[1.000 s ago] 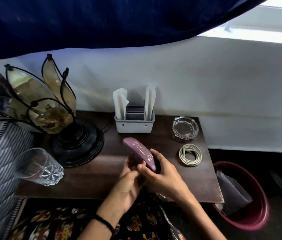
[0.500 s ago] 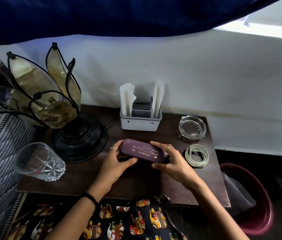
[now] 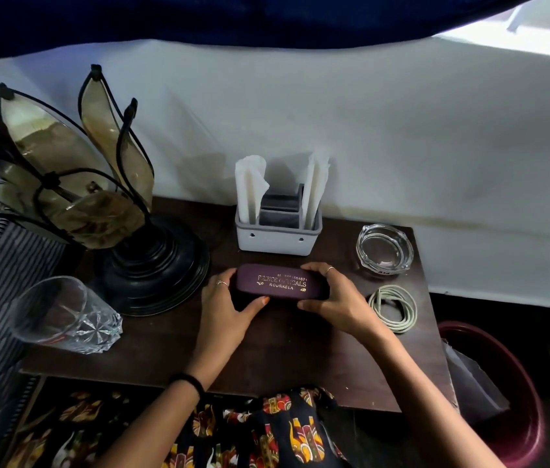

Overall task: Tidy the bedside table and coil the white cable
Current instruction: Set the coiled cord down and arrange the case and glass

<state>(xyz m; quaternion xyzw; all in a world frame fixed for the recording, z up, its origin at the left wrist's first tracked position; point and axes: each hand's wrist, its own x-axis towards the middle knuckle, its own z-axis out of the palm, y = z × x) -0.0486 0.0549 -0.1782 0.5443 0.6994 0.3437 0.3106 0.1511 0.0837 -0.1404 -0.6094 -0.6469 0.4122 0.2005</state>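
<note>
dark wooden table (image 3: 266, 359), white wall (image 3: 402, 130), red bin (image 3: 516, 430)

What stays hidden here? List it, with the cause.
Head view only:
- Underside of the purple spectacle case: the left hand and right hand cover both ends.
- Middle letters of its gold print: glare.
- Grey organiser contents: its walls hide them.
- Coiled white cable plugs: too small.

The spectacle case (image 3: 280, 284) lies mid-table (image 3: 172, 352). From it, the organizer (image 3: 277, 236) stands at 12 o'clock, the ashtray (image 3: 385, 249) at 2, the coiled cable (image 3: 393, 307) at 3, the lamp (image 3: 152, 261) at 9, the tumbler (image 3: 64, 315) at 8.
</note>
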